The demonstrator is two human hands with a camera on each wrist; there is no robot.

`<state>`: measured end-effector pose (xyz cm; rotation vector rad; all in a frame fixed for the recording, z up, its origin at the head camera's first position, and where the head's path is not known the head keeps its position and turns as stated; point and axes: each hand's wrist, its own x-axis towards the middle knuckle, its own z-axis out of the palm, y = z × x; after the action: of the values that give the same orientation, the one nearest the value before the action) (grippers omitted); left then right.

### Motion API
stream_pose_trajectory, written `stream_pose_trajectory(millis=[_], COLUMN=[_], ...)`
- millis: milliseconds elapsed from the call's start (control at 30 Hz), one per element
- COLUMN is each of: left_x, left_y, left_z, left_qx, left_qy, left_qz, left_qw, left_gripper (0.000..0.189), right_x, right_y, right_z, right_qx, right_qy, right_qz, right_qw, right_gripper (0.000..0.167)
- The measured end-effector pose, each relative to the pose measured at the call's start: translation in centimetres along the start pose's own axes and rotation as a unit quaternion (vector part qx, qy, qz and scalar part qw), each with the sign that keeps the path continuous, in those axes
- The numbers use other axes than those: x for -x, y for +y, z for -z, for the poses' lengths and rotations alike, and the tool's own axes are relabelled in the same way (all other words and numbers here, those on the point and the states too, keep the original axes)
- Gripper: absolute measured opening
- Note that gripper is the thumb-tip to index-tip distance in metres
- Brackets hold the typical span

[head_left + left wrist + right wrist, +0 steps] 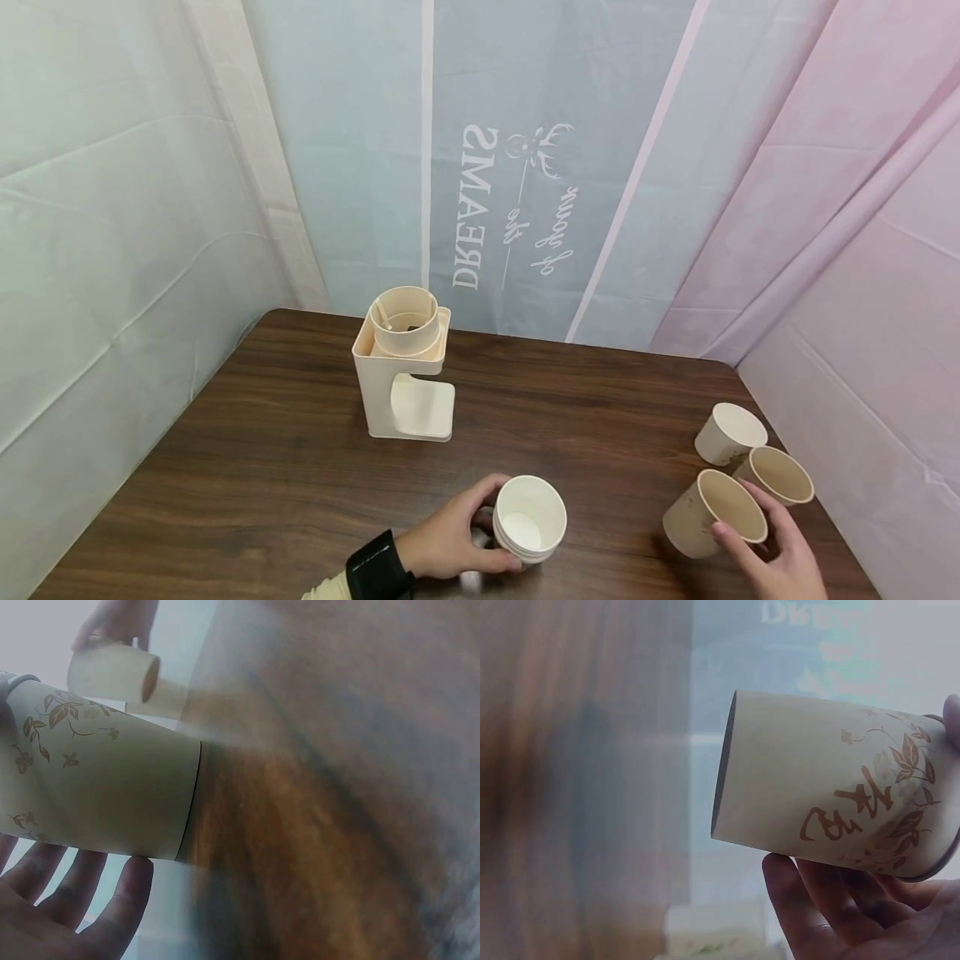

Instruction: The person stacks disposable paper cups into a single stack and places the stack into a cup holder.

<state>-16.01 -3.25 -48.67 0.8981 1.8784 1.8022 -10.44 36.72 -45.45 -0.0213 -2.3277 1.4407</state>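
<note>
My left hand [453, 533] grips a stack of nested white paper cups [531, 512] near the table's front edge, mouths up. In the left wrist view, a brown leaf pattern runs round the outer cup [97, 772], with fingers beneath it. Over at the right, my right hand [783, 554] holds a tan paper cup [686, 521] between thumb and fingers, tilted and seemingly just off the table. Brown leaves and brush-style characters mark this cup [817, 780] in the right wrist view. Its mouth faces up and its inside looks bare.
Behind the right hand stand a white paper cup [731, 433] and another tan cup [783, 475], close together. A cream plastic stand [375, 400] with a round open cylinder [405, 321] on top is at the back left. Fabric curtains [360, 167] surround the dark wooden table [247, 467].
</note>
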Motion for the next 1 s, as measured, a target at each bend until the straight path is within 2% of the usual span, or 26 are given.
stream_pose_trajectory(millis=[67, 133, 200, 433, 733, 867, 1000], left_x=[0.0, 0.0, 0.0, 0.0, 0.0, 0.0, 0.0], left_y=[0.0, 0.0, 0.1, 0.1, 0.1, 0.1, 0.0], left_z=[0.0, 0.0, 0.0, 0.0, 0.0, 0.0, -0.1], left_qx=[0.000, -0.001, -0.001, -0.004, -0.003, -0.005, -0.006], left_qy=[0.000, 0.000, 0.000, -0.002, -0.004, -0.003, -0.001], left_qz=[0.002, 0.002, 0.001, -0.004, -0.005, -0.006, -0.007], left_qw=[1.0000, 1.0000, 1.0000, 1.0000, 1.0000, 1.0000, 1.0000], left_gripper=[0.071, 0.071, 0.071, 0.070, 0.070, 0.070, 0.070], right_x=[-0.1, -0.2, -0.3, -0.5, -1.0, -1.1, -1.1], right_y=[-0.8, -1.6, -2.6, -5.6, -8.3, -9.7, -10.8], right_z=[-0.3, -0.6, -1.0, -1.6, -3.1, -3.5, -4.1], right_qx=[-0.060, -0.119, -0.135, -0.126, -0.158, -0.105, -0.093], right_qy=[-0.016, -0.034, -0.050, -0.096, -0.142, -0.147, -0.156], right_qz=[0.027, 0.049, 0.066, 0.128, 0.182, 0.186, 0.189], right_qw=[0.9977, 0.9911, 0.9874, 0.9790, 0.9600, 0.9657, 0.9652], right_gripper=[0.070, 0.072, 0.073, 0.078, 0.083, 0.086, 0.087])
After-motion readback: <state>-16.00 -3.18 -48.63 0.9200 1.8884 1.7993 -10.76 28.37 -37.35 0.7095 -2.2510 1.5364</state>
